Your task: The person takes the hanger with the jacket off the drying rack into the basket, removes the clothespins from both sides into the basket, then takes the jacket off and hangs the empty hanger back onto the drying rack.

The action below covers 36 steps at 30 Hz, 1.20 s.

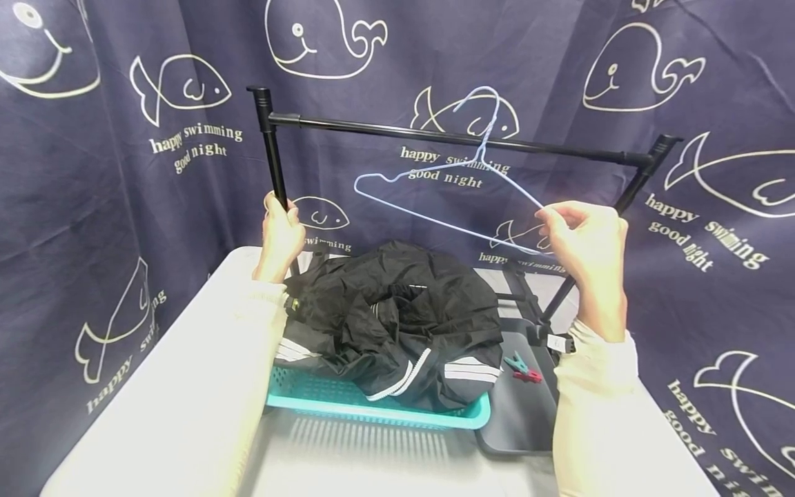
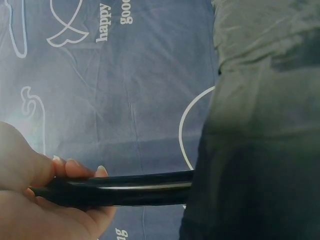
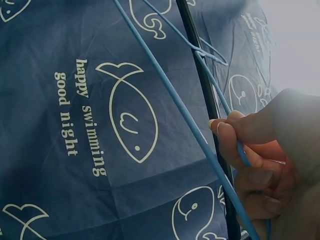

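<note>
My right hand (image 1: 586, 238) pinches one shoulder of a light blue wire hanger (image 1: 435, 219) between thumb and fingers. The hanger's hook rises above the black top bar of a garment rack (image 1: 385, 130), its twisted neck crossing the bar in the head view. In the right wrist view the hanger's wire (image 3: 175, 100) runs slantwise past the dark bar. On the left, my left hand (image 1: 281, 231) grips the rack's upright post (image 2: 145, 187), fingers wrapped round it. Below the hands a crumpled black garment with white stripes (image 1: 397, 317) lies heaped in a turquoise basket (image 1: 373, 413).
Right of the basket is a dark grey tray (image 1: 515, 421) holding a teal clothespin (image 1: 515, 362) and a red clothespin (image 1: 528, 376). Everything stands on a white table (image 1: 168, 400). A navy curtain (image 1: 205, 34) with whale and fish drawings hangs close behind the rack.
</note>
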Motion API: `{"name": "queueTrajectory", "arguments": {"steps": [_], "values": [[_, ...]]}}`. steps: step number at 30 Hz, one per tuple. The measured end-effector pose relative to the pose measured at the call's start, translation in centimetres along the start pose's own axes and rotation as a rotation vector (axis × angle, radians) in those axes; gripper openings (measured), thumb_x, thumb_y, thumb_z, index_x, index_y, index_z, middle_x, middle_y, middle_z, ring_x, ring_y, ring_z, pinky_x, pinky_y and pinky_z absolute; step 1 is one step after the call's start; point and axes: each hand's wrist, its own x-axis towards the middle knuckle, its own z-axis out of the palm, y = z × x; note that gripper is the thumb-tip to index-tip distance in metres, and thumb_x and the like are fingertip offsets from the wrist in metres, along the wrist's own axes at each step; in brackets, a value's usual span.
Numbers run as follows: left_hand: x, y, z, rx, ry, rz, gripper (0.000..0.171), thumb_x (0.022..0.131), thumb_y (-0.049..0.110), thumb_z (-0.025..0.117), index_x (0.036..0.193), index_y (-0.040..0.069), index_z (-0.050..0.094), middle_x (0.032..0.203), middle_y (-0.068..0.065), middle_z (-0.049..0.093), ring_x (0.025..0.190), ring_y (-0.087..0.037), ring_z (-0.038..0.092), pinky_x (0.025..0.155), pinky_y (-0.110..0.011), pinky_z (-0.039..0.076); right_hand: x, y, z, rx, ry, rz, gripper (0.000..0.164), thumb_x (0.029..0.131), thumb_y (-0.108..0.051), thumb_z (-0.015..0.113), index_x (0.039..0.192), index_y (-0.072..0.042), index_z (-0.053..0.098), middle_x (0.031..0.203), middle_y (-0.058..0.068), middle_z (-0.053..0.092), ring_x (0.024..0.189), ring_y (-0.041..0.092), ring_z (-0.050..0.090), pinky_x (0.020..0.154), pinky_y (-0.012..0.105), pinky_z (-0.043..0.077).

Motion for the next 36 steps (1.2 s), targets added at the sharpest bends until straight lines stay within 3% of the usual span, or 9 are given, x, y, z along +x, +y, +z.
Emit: {"name": "queueTrajectory", "arguments": {"steps": [13,24,36], "values": [[0.0,0.0,0.0,-0.002,-0.002,-0.003,0.029,0.104,0.006,0.044,0.132,-0.001,0.041,0.111,-0.024,0.060,0.108,-0.046,0.057,0.098,-0.058,0.042,-0.2,-0.4,0.1,0.008,-0.029,-0.013,0.022,0.094,-0.035,0.069,0.098,-0.020,0.083,0.073,-0.013,0.074,0.057,-0.013,0.059,0.053,0.021,0.039],[-0.1,0.0,0.0,-0.004,-0.008,-0.005,0.030,0.104,0.007,0.043,0.132,0.000,0.040,0.111,-0.024,0.059,0.109,-0.046,0.056,0.099,-0.058,0.042,-1.5,-0.1,0.4,-0.038,-0.020,-0.046,0.019,0.095,-0.033,0.068,0.095,-0.021,0.083,0.079,-0.003,0.077,0.057,-0.004,0.056,0.056,0.025,0.036],[0.2,-0.2,0.1,0.000,-0.006,-0.003,0.030,0.103,0.005,0.044,0.132,-0.002,0.041,0.109,-0.023,0.058,0.109,-0.048,0.056,0.100,-0.058,0.041,-3.3,0.5,1.7,-0.031,-0.045,-0.061,0.019,0.096,-0.031,0.068,0.097,-0.020,0.083,0.080,0.002,0.078,0.061,-0.011,0.056,0.060,0.024,0.039]]}}
